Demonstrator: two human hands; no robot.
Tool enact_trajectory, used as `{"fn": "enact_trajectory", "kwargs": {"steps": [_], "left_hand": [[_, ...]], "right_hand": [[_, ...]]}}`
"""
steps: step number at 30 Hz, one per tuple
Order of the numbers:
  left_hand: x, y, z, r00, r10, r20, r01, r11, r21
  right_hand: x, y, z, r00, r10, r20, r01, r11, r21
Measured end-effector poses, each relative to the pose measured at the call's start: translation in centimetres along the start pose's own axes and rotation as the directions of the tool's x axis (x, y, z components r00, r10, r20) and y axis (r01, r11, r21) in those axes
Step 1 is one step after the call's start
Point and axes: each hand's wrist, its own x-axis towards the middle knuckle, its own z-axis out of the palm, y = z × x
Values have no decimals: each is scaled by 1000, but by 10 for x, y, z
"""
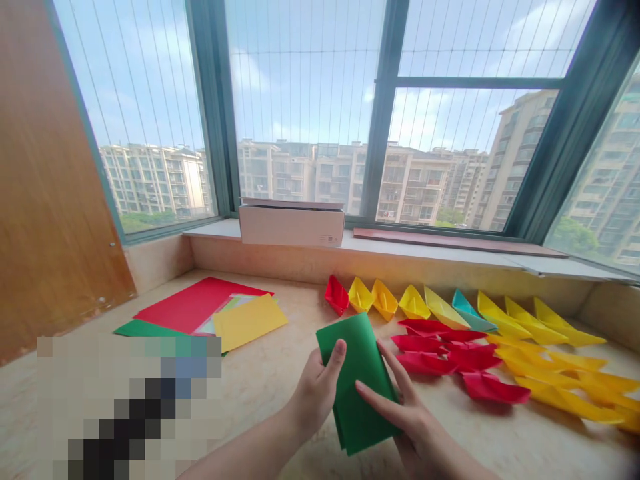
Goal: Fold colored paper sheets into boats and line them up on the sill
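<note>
A folded sheet of green paper [357,393] is held up between both hands over the stone counter. My left hand [317,387] grips its left edge, thumb lying on the front face and the other fingers hidden behind. On the right side, my right hand [407,407] holds the same sheet, with one finger across the front and another along the edge. The lower edge shows two layers slightly out of line. Just right of the hands lie several red paper boats [470,357].
Yellow paper boats [565,380] spread rightward, and a row including a blue boat [473,312] lines the back. Red sheets [195,303], a yellow sheet [250,322] and green paper lie left. A white box [293,225] stands on the window ledge. The lower left is pixelated.
</note>
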Motion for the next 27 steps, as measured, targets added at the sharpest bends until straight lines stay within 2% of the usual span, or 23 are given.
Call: {"fn": "enact_trajectory", "kwargs": {"steps": [2,3,5,7,9,10,13,16,19,23,27], "left_hand": [[3,1,-1,999,20,-31,-19,999,44],[5,1,-3,999,28,-35,-25,998,64],[8,0,-7,999,25,-36,-21,994,104],[10,-1,-9,1000,-5,2,5,992,130],[9,-1,-10,995,-31,91,18,990,138],[8,-1,-9,991,-32,131,14,990,137],[2,2,-4,987,28,160,-48,991,125],[-4,5,-3,987,121,102,-132,985,108],[-8,7,-3,987,147,65,-154,981,121],[-8,6,-3,976,137,169,-160,978,132],[-6,6,-3,964,182,191,-215,963,164]], "right_hand": [[-4,-13,-6,991,-35,132,61,978,-200],[-6,-19,-8,982,-35,183,81,964,-253],[-8,-26,-9,977,-33,211,93,955,-281],[-8,-26,-6,996,-33,88,51,976,-213],[-6,-20,-1,997,51,-63,-54,997,-52],[-4,-17,2,991,102,-88,-99,994,35],[0,-10,7,981,184,-66,-168,967,191],[2,-10,5,983,157,-94,-135,969,207],[2,-13,1,985,130,-110,-108,976,187],[1,-15,0,983,125,-133,-102,980,170],[1,-13,1,980,145,-133,-123,978,166]]}}
